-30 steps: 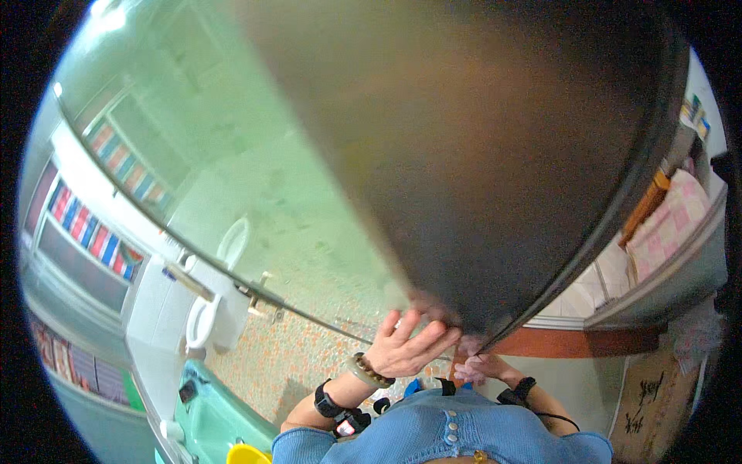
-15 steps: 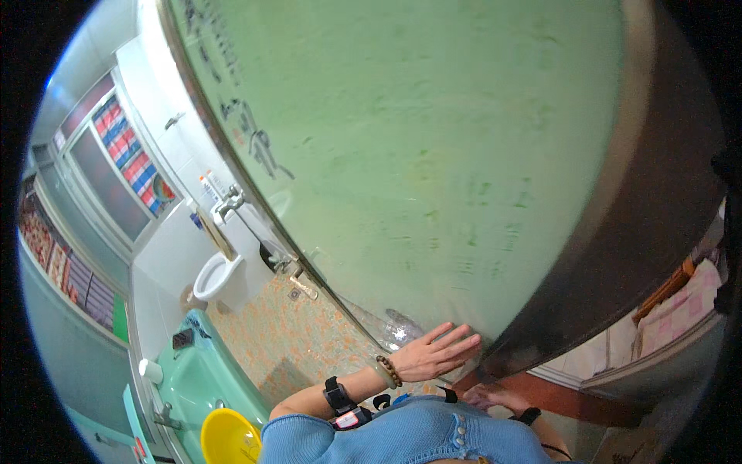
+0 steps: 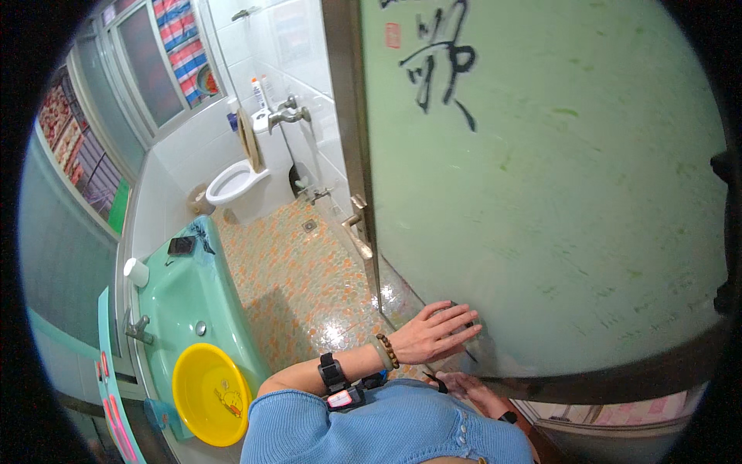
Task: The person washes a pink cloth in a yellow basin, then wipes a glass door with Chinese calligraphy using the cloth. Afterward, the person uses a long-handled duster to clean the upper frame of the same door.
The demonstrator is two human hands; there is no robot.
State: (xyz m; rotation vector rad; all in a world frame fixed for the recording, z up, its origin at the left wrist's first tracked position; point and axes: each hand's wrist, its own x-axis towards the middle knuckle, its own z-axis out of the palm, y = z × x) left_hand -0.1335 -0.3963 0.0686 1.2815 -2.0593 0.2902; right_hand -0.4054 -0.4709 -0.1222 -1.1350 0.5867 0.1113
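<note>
A frosted green glass door (image 3: pixel 556 193) with a dark frame and black brush writing fills the right side. My left hand (image 3: pixel 433 334) lies in front of its lower part, fingers stretched out and flat. It appears to rest on the glass and holds nothing visible. A beaded bracelet and a black strap circle that wrist and forearm. The door handle (image 3: pixel 357 226) sits on the left frame, apart from both hands. Lower down, close to my body, my right hand (image 3: pixel 473 390) has its fingers loosely extended, with no object visible in it; part of it is blurred.
To the left, a mint-green sink (image 3: pixel 241 309) bears a yellow basin (image 3: pixel 185 387), a white cup (image 3: pixel 136 271) and a dark flat object (image 3: pixel 182 246). Beyond are a white toilet (image 3: pixel 232 184) and wall taps (image 3: pixel 290 114). The pebble-patterned floor (image 3: pixel 286 267) has wet shine.
The door has swung relative to the room, and the view has turned, so its left edge sits farther right and more upright. More sink and floor show. My left hand stays spread by the glass.
</note>
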